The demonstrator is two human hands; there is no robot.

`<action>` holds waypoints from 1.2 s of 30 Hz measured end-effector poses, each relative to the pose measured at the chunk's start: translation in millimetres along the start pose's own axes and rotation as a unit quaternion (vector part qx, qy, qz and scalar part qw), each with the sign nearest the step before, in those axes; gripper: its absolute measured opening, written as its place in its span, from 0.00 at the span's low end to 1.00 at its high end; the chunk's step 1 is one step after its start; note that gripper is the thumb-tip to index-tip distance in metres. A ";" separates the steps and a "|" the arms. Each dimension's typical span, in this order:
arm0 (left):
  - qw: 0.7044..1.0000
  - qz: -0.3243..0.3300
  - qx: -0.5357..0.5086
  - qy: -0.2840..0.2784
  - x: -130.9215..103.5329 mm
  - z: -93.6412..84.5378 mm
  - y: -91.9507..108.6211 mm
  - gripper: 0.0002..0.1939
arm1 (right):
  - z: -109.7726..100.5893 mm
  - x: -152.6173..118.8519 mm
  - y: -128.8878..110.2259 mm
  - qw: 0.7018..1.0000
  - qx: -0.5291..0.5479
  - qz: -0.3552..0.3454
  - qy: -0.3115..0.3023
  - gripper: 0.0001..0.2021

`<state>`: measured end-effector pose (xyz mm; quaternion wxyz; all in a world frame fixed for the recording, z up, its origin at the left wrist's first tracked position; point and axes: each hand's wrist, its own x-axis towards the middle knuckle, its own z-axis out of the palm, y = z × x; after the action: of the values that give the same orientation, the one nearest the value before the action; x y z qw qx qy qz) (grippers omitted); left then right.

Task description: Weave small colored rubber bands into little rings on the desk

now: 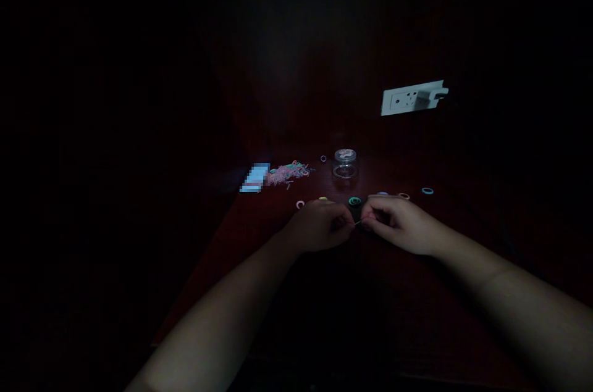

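Both hands meet over the dark red table, fingertips almost touching. My left hand (324, 225) is closed in a pinch, and my right hand (401, 222) pinches from the other side. A thin, pale elastic band (357, 223) stretches across the small gap between them; most of it is hidden by the fingers. Just beyond the fingers lie small ring-shaped bands: a green one (354, 201), a pink one (300, 204), an orange one (404, 196) and a blue one (427, 191). Yellow and purple ones are partly covered by my hands.
A heap of mixed colourful bands (290, 173) lies at the back left, beside a lit, pixelated screen (255, 178). Behind my hands stands a clear lidded jar (345, 165), with a lone small ring (323, 158) nearby. A white socket panel (411, 99) with a plug is on the wall.
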<state>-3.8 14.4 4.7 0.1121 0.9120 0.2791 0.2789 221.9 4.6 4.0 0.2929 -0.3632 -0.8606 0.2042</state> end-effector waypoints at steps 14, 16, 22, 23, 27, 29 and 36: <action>1.000 -0.004 -0.021 0.008 -3.0 -4.2 -7.6 0.03 | -5.4 -1.6 7.6 0.999 -0.008 0.021 0.037 0.07; 1.000 -0.004 -0.020 0.010 -3.4 -3.9 -9.5 0.03 | -5.6 -1.2 7.6 0.999 -0.014 0.021 0.038 0.07; 1.000 0.003 -0.022 0.017 -6.6 -5.9 -22.7 0.02 | -13.7 -0.9 13.2 0.995 -0.047 0.022 0.083 0.07; 1.000 -0.003 -0.020 0.020 -7.1 -6.5 -24.9 0.02 | -15.0 -1.2 14.7 0.994 -0.051 0.025 0.095 0.06; 0.999 -0.017 -0.015 0.028 -7.8 -7.5 -28.1 0.02 | -11.2 -1.3 15.7 0.994 -0.038 0.021 0.099 0.05; 1.000 -0.009 -0.017 0.022 -7.1 -6.8 -24.9 0.03 | -4.9 -0.5 12.3 0.997 -0.029 0.014 0.077 0.04; 1.000 -0.001 0.019 -0.007 -1.1 -1.6 -6.8 0.07 | 6.6 1.4 0.5 0.999 -0.010 -0.025 0.031 0.05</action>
<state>-8.6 19.5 3.0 0.0965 0.9156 0.2844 0.2674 217.1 5.0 -0.7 0.3204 -0.3510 -0.8619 0.1771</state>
